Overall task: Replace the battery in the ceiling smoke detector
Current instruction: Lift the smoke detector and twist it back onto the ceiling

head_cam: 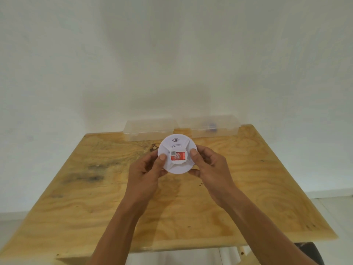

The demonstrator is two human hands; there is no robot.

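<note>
while both hands (145, 169) grip the detector (176, 153), two clear boxes (150, 129) behind

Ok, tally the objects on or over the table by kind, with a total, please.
Smoke detector, held by left hand and right hand: 1
Clear plastic boxes: 2
Total: 3

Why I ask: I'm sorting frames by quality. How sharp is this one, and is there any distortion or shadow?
Head view: smoke detector fairly sharp, red label unreadable; plastic boxes at the back soft; wide-angle lens splays the wooden table edges; soft, even light, faint shadow on the wall.
</note>
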